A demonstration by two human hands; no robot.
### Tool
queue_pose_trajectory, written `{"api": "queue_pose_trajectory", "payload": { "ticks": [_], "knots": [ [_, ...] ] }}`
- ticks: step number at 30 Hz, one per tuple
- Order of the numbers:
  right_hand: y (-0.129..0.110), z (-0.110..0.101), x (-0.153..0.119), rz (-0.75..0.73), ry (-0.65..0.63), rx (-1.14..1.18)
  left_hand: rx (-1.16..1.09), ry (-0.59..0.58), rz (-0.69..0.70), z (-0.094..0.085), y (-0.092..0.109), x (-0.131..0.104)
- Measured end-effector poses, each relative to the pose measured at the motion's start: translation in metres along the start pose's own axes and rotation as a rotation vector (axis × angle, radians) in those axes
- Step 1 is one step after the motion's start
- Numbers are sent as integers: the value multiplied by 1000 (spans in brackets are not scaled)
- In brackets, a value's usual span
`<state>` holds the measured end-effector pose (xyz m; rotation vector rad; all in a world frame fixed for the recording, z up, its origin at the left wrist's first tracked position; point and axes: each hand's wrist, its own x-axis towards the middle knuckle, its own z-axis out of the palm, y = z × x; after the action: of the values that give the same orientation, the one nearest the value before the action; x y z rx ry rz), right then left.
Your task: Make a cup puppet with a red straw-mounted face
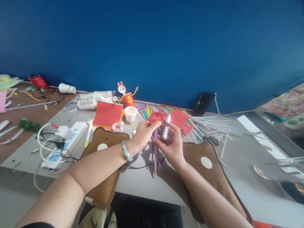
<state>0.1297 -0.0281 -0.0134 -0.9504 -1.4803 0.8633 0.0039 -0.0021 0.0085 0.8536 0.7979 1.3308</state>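
Red paper cutout (155, 117) sits mid-table, up off the surface, between the two hands. Left hand (143, 135) pinches its lower edge between thumb and fingers. Purple straws (152, 154) hang below the cutout, their lower ends short of the table's near edge. Right hand (173, 144) holds a white marker (166, 129) in its fingers, roughly upright, just beside the cutout; thumb tip is at the straws, contact unclear.

Room to move: a strip of grey tabletop (140, 183) shows between the left brown cushion (108, 186) and the right brown cushion (204, 150), both under or beside the forearms. A dark cable (137, 167) crosses that strip. Far side is tighter: white paper cup (130, 114) beyond the left hand, red sheet (181, 122) beyond the right, loose straws (213, 122) spreading rightward. Blue wall (152, 57) bounds the table's back edge.
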Motion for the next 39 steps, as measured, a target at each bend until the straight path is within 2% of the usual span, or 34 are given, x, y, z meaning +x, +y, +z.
{"api": "queue_pose_trajectory", "payload": {
  "ticks": [5, 11, 15, 20, 23, 25, 39],
  "knots": [
    [0, -6, 3, -34, 53, 8, -40, -59, 4, -1, -1, 1],
    [-12, -14, 5, -319, 325, -98, 21, -26, -28, 1, -1, -2],
    [-17, -17, -3, -487, 408, -180, 82, -27, -19, 6, 5, -9],
    [-14, -25, -5, -700, 328, -315, 161, 4, 74, 8, 5, -12],
    [-18, -30, 0, -854, 323, -455, 195, 10, 107, 8, 3, -12],
    [-22, -30, 2, -905, 318, -513, 192, 12, 112, 8, 2, -12],
    [-28, -28, 2, -906, 307, -671, 242, -53, 166, 1, 0, -10]
  ]
}}
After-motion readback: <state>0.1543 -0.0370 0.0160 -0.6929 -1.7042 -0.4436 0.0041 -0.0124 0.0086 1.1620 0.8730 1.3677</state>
